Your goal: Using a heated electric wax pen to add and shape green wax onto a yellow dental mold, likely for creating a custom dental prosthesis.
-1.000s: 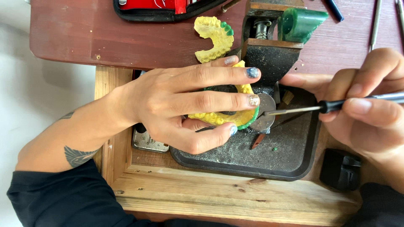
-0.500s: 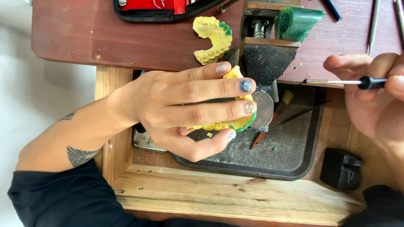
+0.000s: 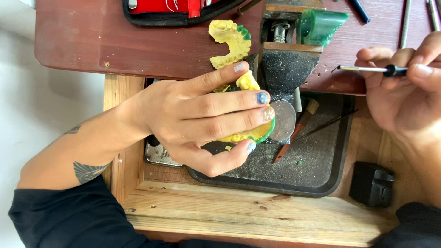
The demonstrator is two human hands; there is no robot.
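Since the earlier frame the right hand has drawn up and away from the work, carrying its thin metal-tipped tool off the tray so that the tip now points left in the air above the bench, while the left hand has stayed clamped where it was. Starting at the left, that left hand wraps the yellow dental cast with its green wax rim, the fingers lying together across the top and the thumb curled underneath, so most of the cast is hidden and only its yellow edge shows beyond the fingertips, over the black tray. Just past the fingertips hangs a round grey disc under the dark bench peg, and a second yellow cast lies on the red-brown bench above the index finger. A small brush and a thin pick rest in the tray between the two hands. On the right, the fingers pinch the tool's black grip between thumb and forefinger. As a judgement: the cast is steadied by one hand alone over a hard tray, so a loosened grip could drop and chip it, and the sharp tip could gouge the wax or prick a fingertip if it strays.
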